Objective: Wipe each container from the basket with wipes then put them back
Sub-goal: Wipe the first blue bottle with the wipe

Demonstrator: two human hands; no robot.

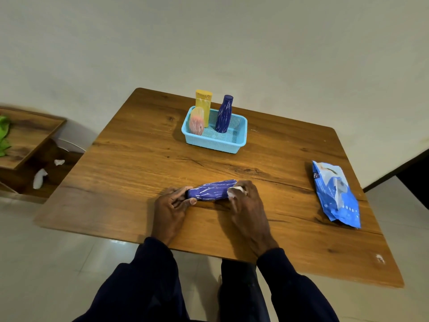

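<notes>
Looking down at the big wooden table [139,159], I see the light blue basket [213,145] sitting toward its far edge. A yellow container [203,101], a pink container [196,122] and a dark blue bottle [224,115] stand up inside it. The pack of wipes [335,194] lies by the right edge, well apart from the basket.

The purple bottle [211,191] lies close to the near edge, around the middle. It is out of the basket and on its side. Its long way runs left to right, almost along the near edge, with the right end a little farther from me. The thin cap end points left and the fat bottom end points right.

The left hand [170,210] pinches the cap end between thumb and fingers. The right hand [248,205] is at the fat end, and its fingers hold a white wipe [234,191] against the bottle. So both hands are on this one bottle, one at each end.

I think the wipe has to slide from right to left, along the bottle. The basket is straight past the bottle, about as near to one hand as the other.
</notes>
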